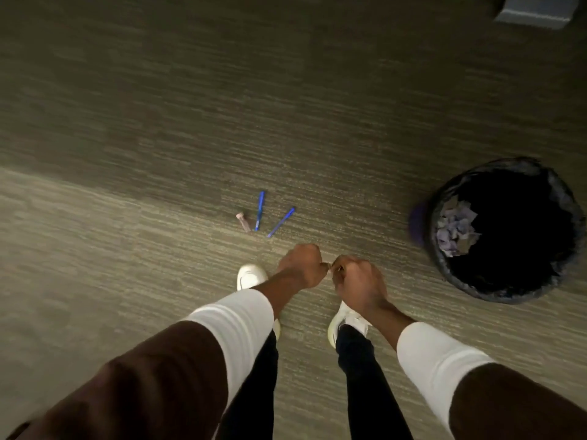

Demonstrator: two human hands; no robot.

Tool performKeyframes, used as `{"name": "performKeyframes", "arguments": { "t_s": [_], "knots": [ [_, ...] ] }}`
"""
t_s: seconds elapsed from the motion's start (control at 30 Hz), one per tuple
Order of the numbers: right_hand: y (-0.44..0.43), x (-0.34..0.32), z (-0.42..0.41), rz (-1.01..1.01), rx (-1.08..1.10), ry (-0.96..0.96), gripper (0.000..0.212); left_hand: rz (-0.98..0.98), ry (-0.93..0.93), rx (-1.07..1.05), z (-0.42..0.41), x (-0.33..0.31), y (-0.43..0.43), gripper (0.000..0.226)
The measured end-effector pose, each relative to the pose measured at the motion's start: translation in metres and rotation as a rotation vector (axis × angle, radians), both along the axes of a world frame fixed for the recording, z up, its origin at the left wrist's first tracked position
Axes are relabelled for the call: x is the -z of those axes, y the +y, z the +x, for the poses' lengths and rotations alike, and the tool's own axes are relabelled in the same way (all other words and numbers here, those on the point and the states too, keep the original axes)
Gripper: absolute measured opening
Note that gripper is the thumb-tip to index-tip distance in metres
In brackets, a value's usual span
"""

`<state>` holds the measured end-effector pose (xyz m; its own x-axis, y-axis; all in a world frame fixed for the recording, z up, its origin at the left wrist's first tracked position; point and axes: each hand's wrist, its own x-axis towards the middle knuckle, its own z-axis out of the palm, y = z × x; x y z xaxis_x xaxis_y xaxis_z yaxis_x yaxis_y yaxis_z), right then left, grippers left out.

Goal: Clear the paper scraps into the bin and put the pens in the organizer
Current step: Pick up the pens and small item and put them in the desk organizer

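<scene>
Two blue pens lie on the carpet, one (259,210) nearly upright in view, the other (281,222) slanted to its right. A short pink pen (243,222) lies just left of them. The round black bin (505,230) with a dark liner stands at the right, with paper scraps (455,231) piled inside against its left wall. My left hand (300,265) and my right hand (359,279) are held together below the pens, fingers curled and fingertips touching. Whether they pinch anything is hidden. No organizer is in view.
I stand on grey-green carpet, my white shoes (251,276) under my hands. A grey box-like object (536,11) sits at the top right corner. The bin stands about an arm's length right of my feet.
</scene>
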<state>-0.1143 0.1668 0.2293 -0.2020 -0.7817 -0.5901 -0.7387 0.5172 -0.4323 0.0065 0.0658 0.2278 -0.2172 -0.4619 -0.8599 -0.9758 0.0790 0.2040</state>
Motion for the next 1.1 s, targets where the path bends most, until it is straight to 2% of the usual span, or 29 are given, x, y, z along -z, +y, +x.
{"name": "performKeyframes", "arguments": {
  "t_s": [0.27,0.4,0.6,0.77,1.0,1.1],
  "knots": [
    [-0.06,0.027,0.072,0.029,-0.024,-0.022,0.01,-0.007,-0.035,-0.058,0.106,0.041,-0.037,0.041],
    [-0.078,0.03,0.109,0.067,0.058,-0.03,0.01,0.016,-0.019,-0.069,0.156,0.05,-0.053,0.041],
    [-0.114,0.053,0.159,0.142,0.293,-0.017,0.01,-0.022,-0.021,-0.062,0.211,0.063,-0.101,0.048],
    [-0.146,0.097,0.176,0.233,0.283,-0.02,0.012,-0.07,-0.071,-0.065,0.237,0.1,-0.133,0.04],
    [-0.175,0.211,0.16,0.33,0.333,0.057,0.039,-0.176,-0.133,-0.187,0.237,0.198,-0.153,0.043],
    [-0.178,0.268,0.15,0.392,0.529,0.033,0.058,-0.175,-0.13,-0.217,0.24,0.244,-0.155,0.055]
  ]
}}
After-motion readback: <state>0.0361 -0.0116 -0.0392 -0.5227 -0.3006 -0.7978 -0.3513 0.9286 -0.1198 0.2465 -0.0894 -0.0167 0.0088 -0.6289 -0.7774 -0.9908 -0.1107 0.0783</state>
